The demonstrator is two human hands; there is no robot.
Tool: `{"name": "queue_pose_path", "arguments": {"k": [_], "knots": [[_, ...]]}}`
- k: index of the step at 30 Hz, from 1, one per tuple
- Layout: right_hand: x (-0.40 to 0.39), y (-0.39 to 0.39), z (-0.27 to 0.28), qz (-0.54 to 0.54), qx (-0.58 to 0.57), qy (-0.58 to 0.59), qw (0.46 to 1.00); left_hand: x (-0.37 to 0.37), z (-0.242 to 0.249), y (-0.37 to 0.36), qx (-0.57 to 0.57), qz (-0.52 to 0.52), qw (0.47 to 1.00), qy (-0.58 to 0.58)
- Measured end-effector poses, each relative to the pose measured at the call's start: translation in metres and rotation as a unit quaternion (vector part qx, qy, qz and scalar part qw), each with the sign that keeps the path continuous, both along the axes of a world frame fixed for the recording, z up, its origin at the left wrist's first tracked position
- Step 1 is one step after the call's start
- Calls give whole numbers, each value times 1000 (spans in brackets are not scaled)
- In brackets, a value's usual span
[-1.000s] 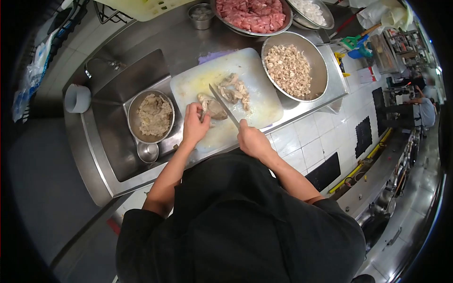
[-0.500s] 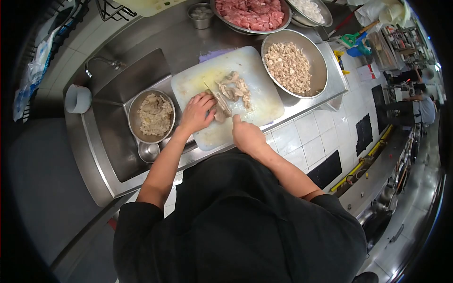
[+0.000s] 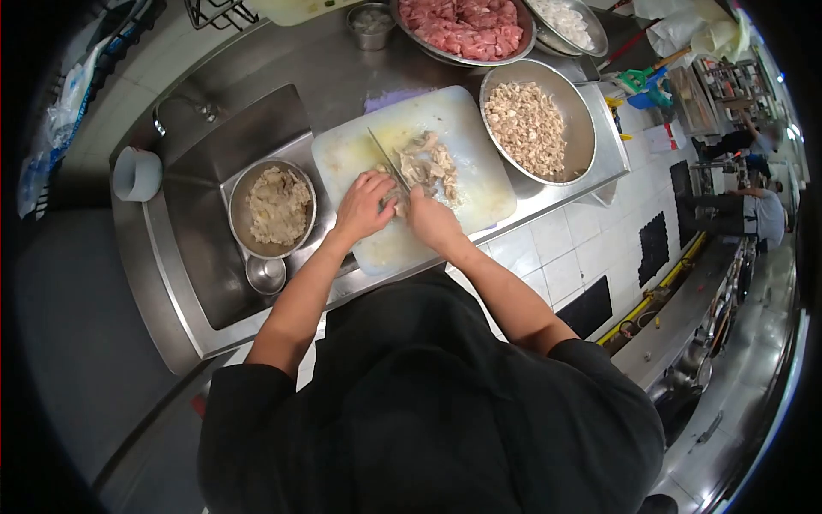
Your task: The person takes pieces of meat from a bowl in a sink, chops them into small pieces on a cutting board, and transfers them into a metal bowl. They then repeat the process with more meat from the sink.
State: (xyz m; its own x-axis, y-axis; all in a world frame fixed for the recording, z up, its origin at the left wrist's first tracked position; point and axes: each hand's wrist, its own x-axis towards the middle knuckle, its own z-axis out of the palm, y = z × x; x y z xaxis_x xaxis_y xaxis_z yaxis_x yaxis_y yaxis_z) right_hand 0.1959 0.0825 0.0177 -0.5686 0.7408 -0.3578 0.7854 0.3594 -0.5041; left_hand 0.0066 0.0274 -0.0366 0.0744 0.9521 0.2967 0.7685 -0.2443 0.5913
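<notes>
One white rectangular plastic cutting board (image 3: 479,184) lies on the stainless steel counter (image 3: 342,77), beside one recessed steel sink (image 3: 201,257). The left hand (image 3: 364,206), fingers curled, presses down on a pale cooked meat piece (image 3: 396,199) near the board's centre. The right hand (image 3: 432,221) is closed around the handle of one steel-bladed knife (image 3: 385,160); the blade rests against the meat. Sliced pale strips (image 3: 432,163) lie just beside it.

Bowl count: four large round steel bowls:
- chopped pale meat (image 3: 528,124);
- raw pink meat (image 3: 462,24);
- white pieces (image 3: 565,19);
- pale lumps (image 3: 276,204), in the sink.

No legible writing.
</notes>
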Motion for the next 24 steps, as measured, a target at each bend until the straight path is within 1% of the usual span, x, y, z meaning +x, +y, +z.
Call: {"name": "queue_pose_path", "arguments": {"k": [3, 4, 6, 7, 9, 13, 15, 16, 18, 22, 24], "knots": [[9, 8, 19, 9, -5, -17, 1000, 1, 2, 4, 14, 7, 1000, -11], [14, 4, 36, 6, -5, -18, 1000, 1, 4, 3, 7, 9, 1000, -13], [25, -10, 68, 0, -52, -33, 998, 4, 8, 1, -3, 11, 1000, -17], [29, -18, 72, 0, -52, -33, 998, 4, 11, 2, -7, 5, 1000, -18], [35, -37, 75, -2, -84, -75, 994, 3, 12, 2, -14, 1, 1000, -21], [37, -49, 66, -1, -101, -70, 992, 3, 11, 2, 0, 5, 1000, -20], [28, -45, 53, -13, -86, -46, 995, 2, 10, 4, 7, 9, 1000, -16], [17, -36, 37, -13, -86, -46, 995, 0, 7, 6, 8, 9, 1000, -20], [-4, -16, -1, -9, -30, 58, 998, 1, 1, 4, 11, 10, 1000, -23], [-5, 2, -9, -39, -36, 43, 998, -3, -2, 0, 20, 30, 998, -49], [10, -3, -6, -15, -39, 33, 999, -1, -2, -2, 27, 37, 997, -64]]}}
